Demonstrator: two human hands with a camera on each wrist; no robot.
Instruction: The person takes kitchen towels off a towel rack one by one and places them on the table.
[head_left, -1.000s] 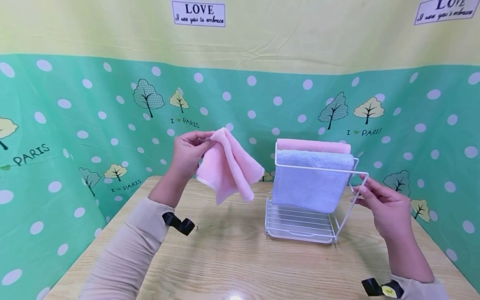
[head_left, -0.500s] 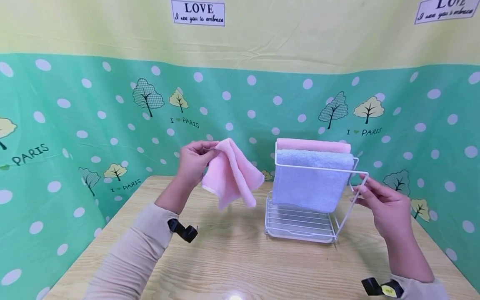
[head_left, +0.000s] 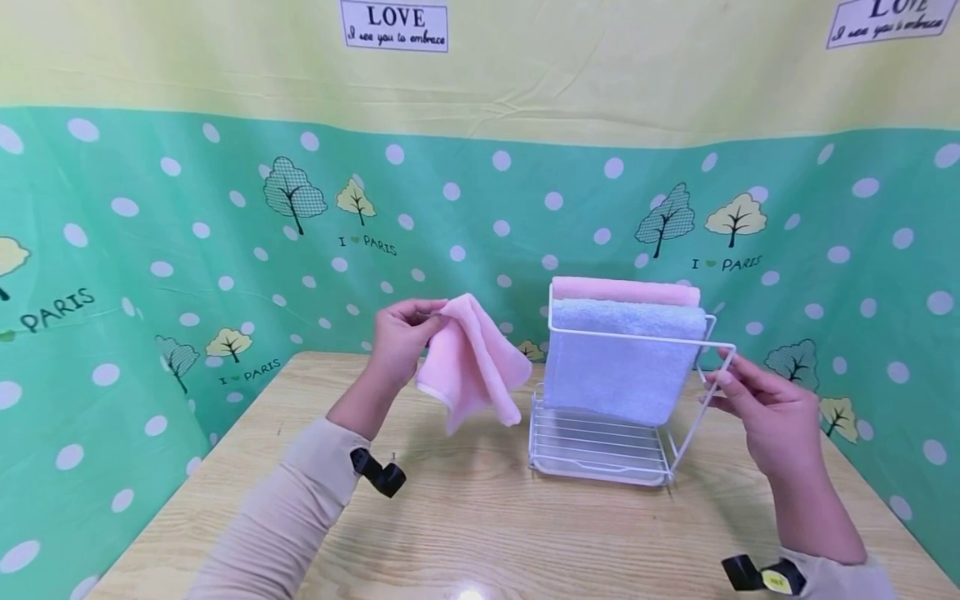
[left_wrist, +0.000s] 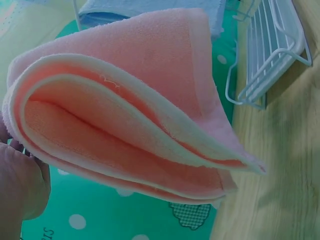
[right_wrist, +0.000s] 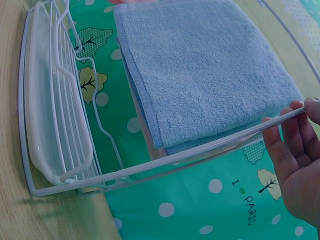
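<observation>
My left hand (head_left: 401,337) pinches a folded pink towel (head_left: 476,367) by its top and holds it up, left of a white wire rack (head_left: 600,450). In the left wrist view the towel's folded layers (left_wrist: 125,125) droop open in a loop. My right hand (head_left: 776,417) grips the rack's right side bar, fingers and thumb around the wire, as the right wrist view also shows (right_wrist: 295,155). A blue towel (head_left: 622,367) hangs over the rack's upper part, with another pink towel (head_left: 626,290) draped behind it.
The rack's base carries a wire shelf over a white tray (right_wrist: 40,100) and stands on a wooden table (head_left: 450,533). A green curtain (head_left: 480,200) with dots and trees encloses the table's back and sides. Both wrists wear black camera mounts (head_left: 378,473).
My left hand has lowered the pink towel and moved it slightly right, toward the rack. My right hand keeps its grip on the rack, and the hanging towels have not moved.
</observation>
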